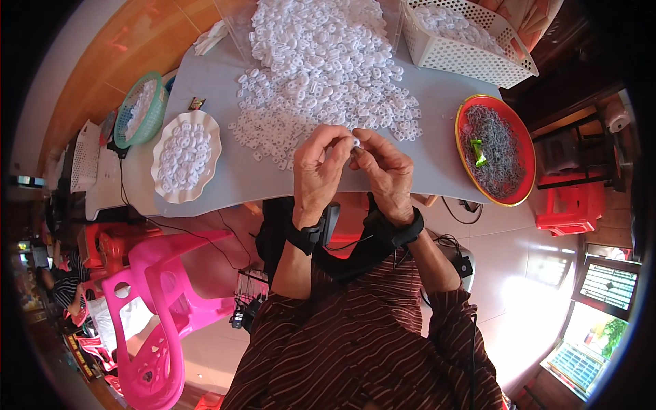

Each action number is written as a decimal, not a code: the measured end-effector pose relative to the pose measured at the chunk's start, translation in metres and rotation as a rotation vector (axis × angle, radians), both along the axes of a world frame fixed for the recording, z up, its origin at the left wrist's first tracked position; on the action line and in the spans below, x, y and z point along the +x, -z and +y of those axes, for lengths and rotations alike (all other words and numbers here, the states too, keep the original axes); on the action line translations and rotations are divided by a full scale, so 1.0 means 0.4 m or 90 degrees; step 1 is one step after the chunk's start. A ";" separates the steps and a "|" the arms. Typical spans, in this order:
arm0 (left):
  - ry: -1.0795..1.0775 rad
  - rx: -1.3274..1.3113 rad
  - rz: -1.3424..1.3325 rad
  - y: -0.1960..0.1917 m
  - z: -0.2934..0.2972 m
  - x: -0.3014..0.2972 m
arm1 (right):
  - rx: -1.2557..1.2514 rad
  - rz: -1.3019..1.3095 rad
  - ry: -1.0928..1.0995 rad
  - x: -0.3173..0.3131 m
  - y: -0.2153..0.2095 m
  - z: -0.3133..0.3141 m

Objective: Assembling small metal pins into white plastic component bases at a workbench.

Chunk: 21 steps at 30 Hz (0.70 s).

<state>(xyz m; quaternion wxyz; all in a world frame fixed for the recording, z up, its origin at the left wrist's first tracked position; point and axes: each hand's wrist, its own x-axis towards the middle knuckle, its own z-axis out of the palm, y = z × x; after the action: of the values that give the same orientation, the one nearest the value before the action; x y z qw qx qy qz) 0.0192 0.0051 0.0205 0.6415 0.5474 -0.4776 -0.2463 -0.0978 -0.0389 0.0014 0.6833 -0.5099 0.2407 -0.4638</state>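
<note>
My left hand (pixel 318 167) and my right hand (pixel 388 176) meet at the table's near edge, fingertips pinched together. Between them is a small white plastic piece (pixel 356 142), mostly covered by the fingers. Whether the right fingers also pinch another small part is hidden. Just beyond the hands spreads a large heap of white plastic pieces (pixel 321 55), with oval ones at the back. Smaller white pieces (pixel 266 130) lie at the heap's near left. To the right, a red bowl with a yellow rim (pixel 525 147) holds many small grey metal pieces (pixel 502 167) and a green wrapped packet (pixel 477 153).
A white scalloped dish (pixel 159 166) of finished-looking white pieces stands at left, beside a green basket (pixel 161 102). A white perforated basket (pixel 465 65) sits at the far right of the grey table (pixel 225 164). A pink plastic chair (pixel 171 301) stands at lower left; cables hang nearby.
</note>
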 end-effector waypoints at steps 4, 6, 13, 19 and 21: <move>-0.018 -0.006 0.074 -0.021 0.004 -0.020 | 0.004 -0.021 0.010 0.000 0.002 -0.002; -0.074 0.097 0.063 -0.019 0.015 -0.019 | 0.004 -0.025 0.011 0.001 0.002 -0.001; -0.046 0.090 -0.065 -0.028 0.009 -0.027 | -0.006 -0.037 0.014 0.005 0.007 -0.006; -0.025 0.149 0.016 -0.039 0.014 -0.015 | -0.012 -0.038 -0.009 0.003 0.003 -0.005; -0.029 0.140 -0.007 -0.029 0.011 -0.015 | -0.021 -0.024 -0.008 0.003 0.004 0.000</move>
<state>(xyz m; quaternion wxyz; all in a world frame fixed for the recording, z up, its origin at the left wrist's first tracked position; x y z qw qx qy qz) 0.0131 0.0095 0.0321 0.5806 0.6264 -0.4386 -0.2797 -0.0964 -0.0390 -0.0004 0.6821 -0.5137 0.2172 -0.4728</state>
